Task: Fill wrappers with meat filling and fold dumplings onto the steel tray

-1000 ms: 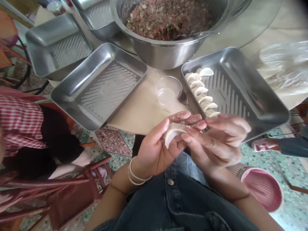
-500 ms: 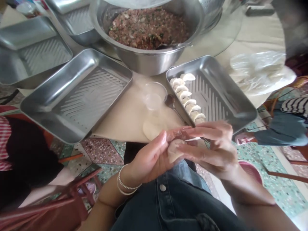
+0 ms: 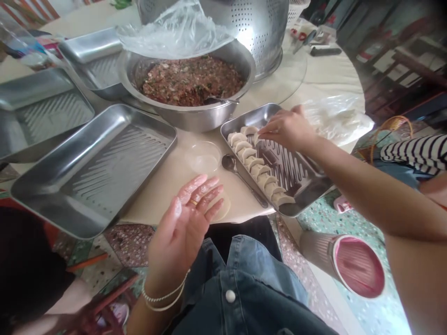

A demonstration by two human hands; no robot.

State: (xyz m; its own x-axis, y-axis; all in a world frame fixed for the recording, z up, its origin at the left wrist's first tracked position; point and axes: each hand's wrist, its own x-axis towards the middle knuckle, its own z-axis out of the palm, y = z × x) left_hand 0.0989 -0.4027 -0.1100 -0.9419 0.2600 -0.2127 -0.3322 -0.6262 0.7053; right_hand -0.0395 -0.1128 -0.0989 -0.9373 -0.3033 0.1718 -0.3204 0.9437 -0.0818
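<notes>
My right hand (image 3: 287, 129) reaches over the metal tray (image 3: 307, 195) on the right, its fingers closed on a dumpling (image 3: 256, 138) at the far end. Beside that dumpling, a row of several folded dumplings (image 3: 254, 161) runs along the tray's left side. Palm up, my left hand (image 3: 190, 218) hangs at the table's front edge with its fingers apart and nothing in it; the palm looks wet or floury. Partly behind its fingers lies a round dumpling wrapper (image 3: 223, 208). A small clear dish (image 3: 203, 157) and a metal spoon (image 3: 244, 179) are on the table between the trays.
A large steel bowl of minced filling (image 3: 192, 81) stands behind, half under plastic film (image 3: 178, 32). More metal trays (image 3: 118, 172) are at left. A steel colander (image 3: 260, 32) is at the back, a plastic bag (image 3: 335, 118) at right, a pink-lined bin (image 3: 359, 265) on the floor.
My hands have parted. The right hand has moved from the left palm out over the right tray with the dumpling. The left hand has opened, and the view has shifted.
</notes>
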